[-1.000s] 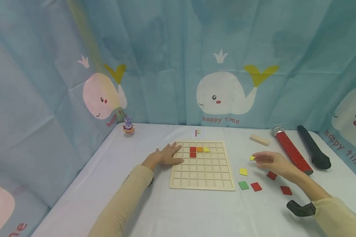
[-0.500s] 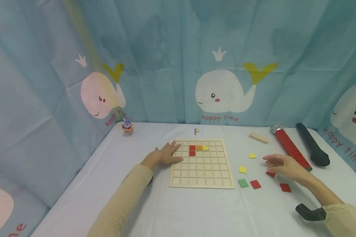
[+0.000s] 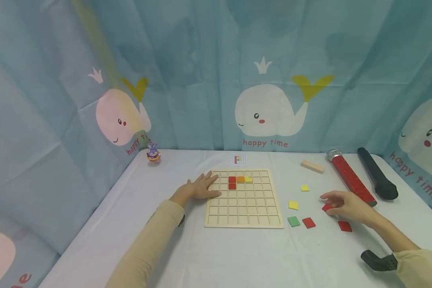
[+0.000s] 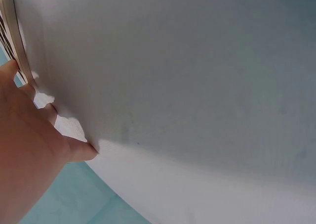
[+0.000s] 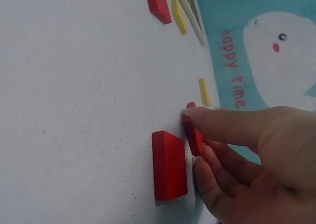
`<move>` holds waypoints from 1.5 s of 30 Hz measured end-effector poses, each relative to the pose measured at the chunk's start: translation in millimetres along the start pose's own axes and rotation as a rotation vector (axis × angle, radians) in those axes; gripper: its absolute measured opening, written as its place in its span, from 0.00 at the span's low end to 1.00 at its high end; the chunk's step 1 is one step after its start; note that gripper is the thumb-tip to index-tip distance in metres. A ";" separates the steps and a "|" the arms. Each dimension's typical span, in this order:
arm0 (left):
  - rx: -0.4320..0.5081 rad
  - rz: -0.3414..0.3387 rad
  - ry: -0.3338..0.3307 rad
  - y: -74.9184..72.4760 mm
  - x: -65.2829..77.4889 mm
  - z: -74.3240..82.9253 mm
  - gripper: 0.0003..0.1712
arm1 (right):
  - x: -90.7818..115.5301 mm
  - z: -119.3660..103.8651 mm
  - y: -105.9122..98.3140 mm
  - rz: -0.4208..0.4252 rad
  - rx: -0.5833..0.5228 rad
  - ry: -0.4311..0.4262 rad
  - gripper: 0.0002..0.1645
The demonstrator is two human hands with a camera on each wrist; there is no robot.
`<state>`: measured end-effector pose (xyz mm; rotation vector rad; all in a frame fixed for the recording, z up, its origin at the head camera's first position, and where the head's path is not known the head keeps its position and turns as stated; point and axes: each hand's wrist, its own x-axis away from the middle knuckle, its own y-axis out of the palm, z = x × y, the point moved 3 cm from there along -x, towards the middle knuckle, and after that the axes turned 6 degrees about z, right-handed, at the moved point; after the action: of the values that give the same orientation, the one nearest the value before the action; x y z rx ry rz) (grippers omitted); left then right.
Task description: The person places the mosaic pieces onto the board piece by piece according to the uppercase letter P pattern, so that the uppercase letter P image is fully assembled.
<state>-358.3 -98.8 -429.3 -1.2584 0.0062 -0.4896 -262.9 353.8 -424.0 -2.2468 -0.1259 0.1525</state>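
My left hand (image 3: 201,187) rests on the left edge of the wooden grid board (image 3: 245,221), its fingers spread over the rim. Red, orange and yellow tiles sit in cells near the board's top. To the right of the board, my right hand (image 3: 351,207) is at a red tile (image 3: 325,208) on the table. The right wrist view shows thumb and fingers pinching that red tile (image 5: 191,135) from two sides. Another red tile (image 5: 169,167) lies close beside those fingers. Only the fingers and back of the left hand (image 4: 29,140) show in its wrist view.
Loose yellow (image 3: 293,205), green (image 3: 293,221) and red tiles (image 3: 309,223) lie right of the board. Behind them are a wooden block (image 3: 312,166), a red microphone (image 3: 353,180) and a black one (image 3: 378,176). A pattern card (image 3: 239,160) and a small toy figure (image 3: 153,154) are at the back.
My right hand has let go of the small yellow tile, moved right and lowered its fingers onto a red tile. The left hand stays on the board.
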 end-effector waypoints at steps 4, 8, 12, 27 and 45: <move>-0.005 0.002 0.001 0.2 -0.1 -1.0 0.48 | -2.3 0.3 -1.8 -0.005 0.024 0.001 0.29; -0.014 0.003 0.005 0.8 -0.2 -1.5 0.48 | -4.6 0.1 -6.4 0.008 0.052 -0.023 0.26; -0.014 0.000 0.006 -0.2 0.7 -0.7 0.48 | -6.8 -1.5 -9.1 0.057 0.082 -0.059 0.19; -0.010 -0.008 0.012 -1.1 0.8 0.2 0.47 | -21.5 -23.8 1.2 0.100 -0.056 0.025 0.23; 0.000 -0.001 0.001 0.0 1.4 -1.6 0.48 | -41.7 -65.6 44.5 -0.049 -0.223 0.187 0.26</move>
<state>-357.5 -100.7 -429.5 -1.2587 0.0065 -0.4910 -292.4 269.7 -414.9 -2.4644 -0.1013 -0.1037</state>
